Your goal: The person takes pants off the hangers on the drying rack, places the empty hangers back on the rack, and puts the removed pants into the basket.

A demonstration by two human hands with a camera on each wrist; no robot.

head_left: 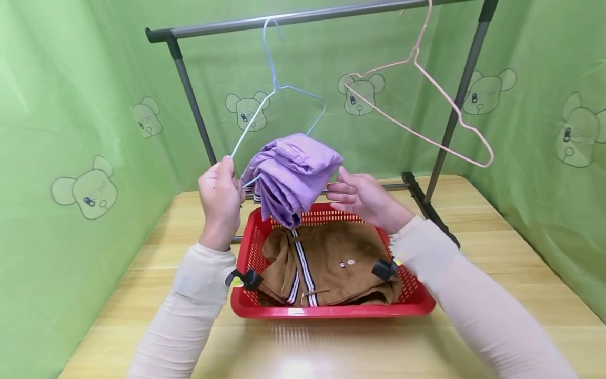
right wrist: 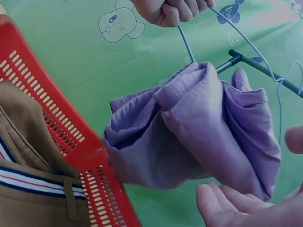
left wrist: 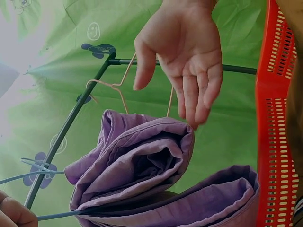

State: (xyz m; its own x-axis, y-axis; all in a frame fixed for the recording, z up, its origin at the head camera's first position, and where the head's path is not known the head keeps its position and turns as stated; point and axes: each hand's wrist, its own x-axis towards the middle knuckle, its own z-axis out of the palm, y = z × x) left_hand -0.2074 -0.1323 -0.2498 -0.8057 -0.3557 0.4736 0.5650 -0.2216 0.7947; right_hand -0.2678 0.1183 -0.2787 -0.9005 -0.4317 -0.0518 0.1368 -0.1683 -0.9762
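Observation:
Folded purple trousers (head_left: 295, 168) hang over the bottom bar of a blue wire hanger (head_left: 273, 68), whose hook is at the metal rail. At the hanger's lower left corner, my left hand (head_left: 220, 195) grips the wire with curled fingers. My right hand (head_left: 364, 200) is beside the right edge of the purple trousers, its fingers extended and holding nothing. In the left wrist view the right palm (left wrist: 189, 47) shows with fingers spread a little. Seen from the right wrist, the right fingertips (right wrist: 213, 198) are just under the purple cloth.
Below the hands, a red plastic basket (head_left: 331, 311) holds a brown garment (head_left: 331, 252) with striped trim. A pink wire hanger (head_left: 454, 108) hangs at the right of the metal rail (head_left: 227, 27). Green curtains (head_left: 57, 131) enclose the wooden table (head_left: 156, 295).

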